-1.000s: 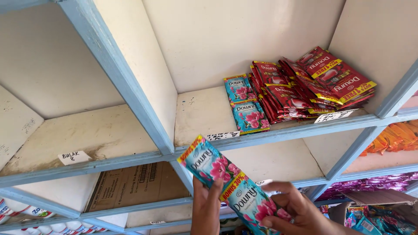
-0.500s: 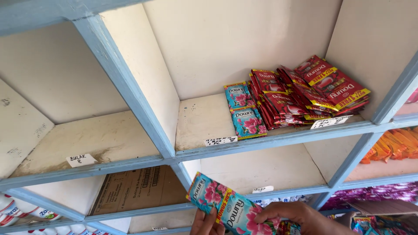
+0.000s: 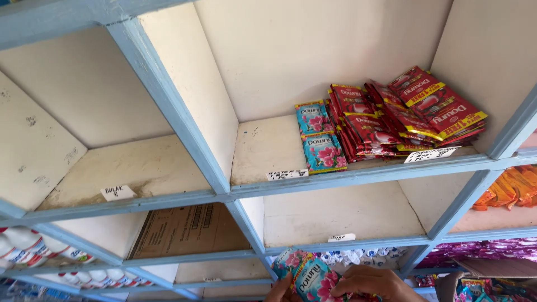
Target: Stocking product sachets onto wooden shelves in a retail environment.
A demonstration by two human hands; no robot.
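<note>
Since the earlier frames, both hands and the teal sachets have dropped lower, now at 6 o'clock at the bottom edge of the view. Right hand is closed over the sachets from the right side, fingers curled on top. Left hand shows only as a small part under their left end; I cannot tell its grip.

On the shelf above, at 1 o'clock, two similar teal packs lie beside a pile of red sachets. A cardboard box sits at 8 o'clock.

I judge the sachets are light, soft and glossy, so slippery; best held by the flat sealed edges, pinched together as a bundle.
</note>
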